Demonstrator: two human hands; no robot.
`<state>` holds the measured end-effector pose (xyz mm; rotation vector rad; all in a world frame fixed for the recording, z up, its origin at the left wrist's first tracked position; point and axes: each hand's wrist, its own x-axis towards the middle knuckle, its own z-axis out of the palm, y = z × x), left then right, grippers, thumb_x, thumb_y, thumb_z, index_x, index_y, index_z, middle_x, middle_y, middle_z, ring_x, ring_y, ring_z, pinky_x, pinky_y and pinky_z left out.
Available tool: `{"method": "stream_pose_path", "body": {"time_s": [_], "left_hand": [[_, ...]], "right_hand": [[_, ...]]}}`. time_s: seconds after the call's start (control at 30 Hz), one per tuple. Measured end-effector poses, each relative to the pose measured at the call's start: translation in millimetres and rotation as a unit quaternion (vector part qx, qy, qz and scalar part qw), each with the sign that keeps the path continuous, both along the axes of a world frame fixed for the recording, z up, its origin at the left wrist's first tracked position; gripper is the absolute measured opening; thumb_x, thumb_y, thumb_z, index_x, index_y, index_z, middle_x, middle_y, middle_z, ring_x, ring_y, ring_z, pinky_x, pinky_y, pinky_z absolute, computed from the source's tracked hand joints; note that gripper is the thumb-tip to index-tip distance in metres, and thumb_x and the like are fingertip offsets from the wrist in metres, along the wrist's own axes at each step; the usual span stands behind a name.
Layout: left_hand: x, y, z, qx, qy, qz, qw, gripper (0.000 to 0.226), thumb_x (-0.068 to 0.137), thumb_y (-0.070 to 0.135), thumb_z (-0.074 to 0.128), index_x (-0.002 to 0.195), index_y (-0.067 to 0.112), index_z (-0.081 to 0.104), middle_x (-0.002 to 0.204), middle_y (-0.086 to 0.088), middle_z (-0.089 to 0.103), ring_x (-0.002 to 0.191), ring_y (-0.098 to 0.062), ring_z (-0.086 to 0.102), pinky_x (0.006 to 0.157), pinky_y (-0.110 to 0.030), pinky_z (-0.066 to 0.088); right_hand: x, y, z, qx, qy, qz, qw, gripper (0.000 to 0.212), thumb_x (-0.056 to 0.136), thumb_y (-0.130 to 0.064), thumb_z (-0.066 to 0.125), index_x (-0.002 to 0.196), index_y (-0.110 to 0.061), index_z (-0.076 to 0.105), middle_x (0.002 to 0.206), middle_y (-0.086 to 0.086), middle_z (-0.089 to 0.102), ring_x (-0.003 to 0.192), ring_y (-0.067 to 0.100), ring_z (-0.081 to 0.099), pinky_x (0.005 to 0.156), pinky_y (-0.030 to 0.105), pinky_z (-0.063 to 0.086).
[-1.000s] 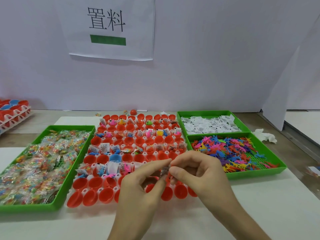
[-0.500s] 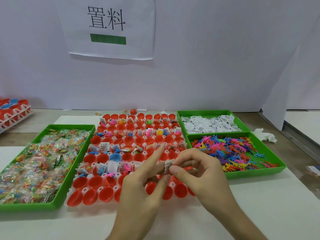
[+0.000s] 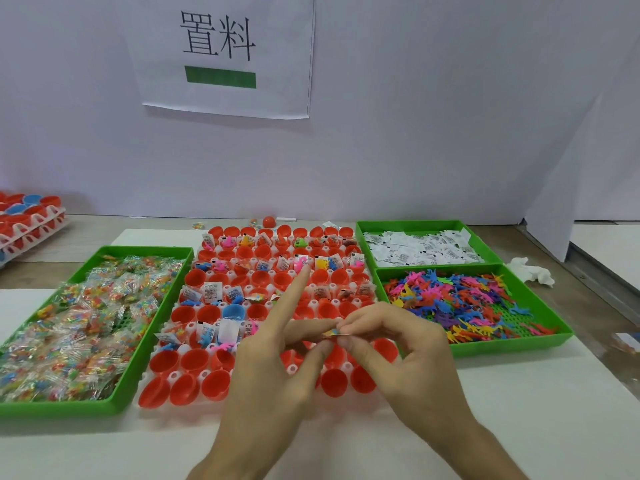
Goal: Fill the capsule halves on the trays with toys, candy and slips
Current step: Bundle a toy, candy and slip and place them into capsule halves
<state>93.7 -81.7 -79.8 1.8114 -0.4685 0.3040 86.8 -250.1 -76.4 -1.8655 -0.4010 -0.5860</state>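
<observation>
I hold a small slip (image 3: 333, 333) between my two hands, a little below the middle of the frame. My left hand (image 3: 273, 372) pinches its left end with the thumb and a curled finger, and my index finger (image 3: 294, 292) stands out straight toward the upper part of the frame, touching nothing that I can see. My right hand (image 3: 401, 351) pinches the right end with the thumb and fingertips. So both hands are closed on the same piece.

I see the slip almost edge-on, with some colour at its edge, so I cannot read it. Its long axis runs left to right across the frame, from one pinch to the other.

What matters for the coming move is what lies under the grip. The slip hangs above the lower rows of the capsule tray (image 3: 175, 375), where the halves are not yet filled. One empty red capsule half (image 3: 334, 384) is straight below the slip in the frame, between my two wrists, and equally near to both hands. I judge that either hand can bring the slip down into it, once the other lets go.

The filled rows are higher in the frame. The green tray of candy packets (image 3: 69, 408) is at the left, and the green tray of plastic toys (image 3: 502, 345) is at the right.
</observation>
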Motion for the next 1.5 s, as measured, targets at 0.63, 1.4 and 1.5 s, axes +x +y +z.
{"method": "stream_pose_path", "body": {"time_s": [0.63, 1.4, 1.5], "left_hand": [[11, 12, 6, -0.162, -0.034, 0.119, 0.979, 0.047, 0.091, -0.013, 0.058, 0.103, 0.031, 0.069, 0.087, 0.006, 0.075, 0.080, -0.014, 0.071, 0.068, -0.015, 0.054], [6, 10, 10, -0.138, -0.021, 0.115, 0.984, 0.049, 0.089, -0.014, 0.058, 0.089, 0.034, 0.067, 0.084, 0.005, 0.070, 0.072, -0.022, 0.067, 0.063, -0.018, 0.052], [5, 10, 10, -0.130, -0.023, 0.118, 0.984, 0.050, 0.089, -0.014, 0.059, 0.087, 0.036, 0.066, 0.084, 0.005, 0.070, 0.072, -0.021, 0.066, 0.063, -0.018, 0.052]], "right_hand": [[46, -30, 19, -0.280, 0.148, -0.086, 0.945, 0.028, 0.077, -0.026, 0.084, 0.063, -0.044, 0.067, 0.072, -0.027, 0.068, 0.079, -0.003, 0.063, 0.072, 0.018, 0.048], [56, -23, 5, -0.312, 0.195, -0.085, 0.926, 0.026, 0.077, -0.026, 0.085, 0.065, -0.039, 0.066, 0.075, -0.018, 0.063, 0.078, -0.004, 0.058, 0.068, 0.011, 0.042], [61, -24, 7, -0.308, 0.215, -0.074, 0.924, 0.019, 0.076, -0.024, 0.086, 0.070, -0.033, 0.070, 0.070, -0.011, 0.067, 0.073, -0.004, 0.060, 0.060, 0.012, 0.045]]}}
